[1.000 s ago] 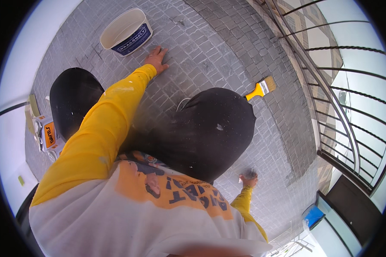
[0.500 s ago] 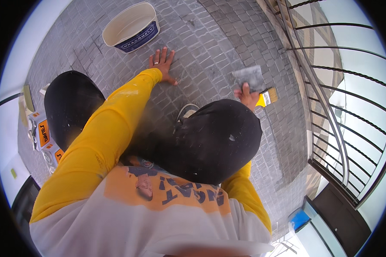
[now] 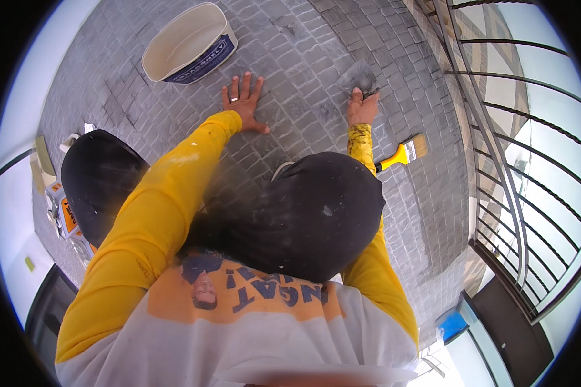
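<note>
My left hand [image 3: 243,104] lies flat on the grey brick-patterned floor [image 3: 303,109], its fingers spread and a ring on one of them. Ahead and to the right, my right hand [image 3: 363,107] grips a thin grey sheet [image 3: 358,75] that rests against the floor. Motion blurs the sheet, and its kind does not show. A paintbrush [image 3: 405,152] with a yellow handle and pale bristles lies beside my right forearm, apart from the hand. Beyond my left hand stands a cream oval tub [image 3: 191,44] with a dark blue label.
A black metal railing [image 3: 490,129] runs along the right side. At the left, metal cans with orange labels [image 3: 66,215] stand partly hidden by my knee [image 3: 103,180]. My other knee [image 3: 303,213] rises between my arms. A blue object [image 3: 452,326] lies at the lower right.
My right hand has moved forward and slightly left with the grey sheet, away from the paintbrush, uncovering more of its handle. My left hand stays planted on the floor.
</note>
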### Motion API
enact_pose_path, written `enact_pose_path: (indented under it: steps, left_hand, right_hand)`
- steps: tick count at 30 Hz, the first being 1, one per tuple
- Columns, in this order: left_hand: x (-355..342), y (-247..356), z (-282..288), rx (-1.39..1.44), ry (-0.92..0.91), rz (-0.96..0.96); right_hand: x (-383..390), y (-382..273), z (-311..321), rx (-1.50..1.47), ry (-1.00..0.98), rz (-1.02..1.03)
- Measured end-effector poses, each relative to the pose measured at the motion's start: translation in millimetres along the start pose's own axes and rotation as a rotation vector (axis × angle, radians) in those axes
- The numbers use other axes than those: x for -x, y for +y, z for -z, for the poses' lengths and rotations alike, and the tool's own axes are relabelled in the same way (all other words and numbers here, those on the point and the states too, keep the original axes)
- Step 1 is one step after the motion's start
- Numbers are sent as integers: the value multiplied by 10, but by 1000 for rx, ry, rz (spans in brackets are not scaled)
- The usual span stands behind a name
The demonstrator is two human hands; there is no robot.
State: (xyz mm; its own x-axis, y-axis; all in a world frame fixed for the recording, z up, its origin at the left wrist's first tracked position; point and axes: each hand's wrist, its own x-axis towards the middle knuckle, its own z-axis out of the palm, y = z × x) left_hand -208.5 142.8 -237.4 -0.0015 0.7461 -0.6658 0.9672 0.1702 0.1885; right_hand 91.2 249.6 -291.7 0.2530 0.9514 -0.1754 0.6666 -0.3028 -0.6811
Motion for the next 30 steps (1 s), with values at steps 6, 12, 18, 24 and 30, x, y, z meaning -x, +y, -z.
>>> enact_pose_path:
  steps: [6, 12, 18, 24, 30]
  left_hand:
    - [1, 14, 6, -13, -2, 15]
    - [-9, 9, 6, -9, -7, 7]
    - [-32, -10, 24, -13, -8, 3]
    - [-42, -88, 72, -6, -68, -44]
    - [-90, -126, 90, 6, -12, -57]
  right_hand:
    - [-101, 51, 1, -173, 65, 160]
    - [-147, -112, 57, 75, 17, 126]
    - [-105, -315, 341, -419, -339, -5]
    - [-115, -336, 508, -116, -165, 172]
    - [1290, -180, 418, 142, -605, 280]
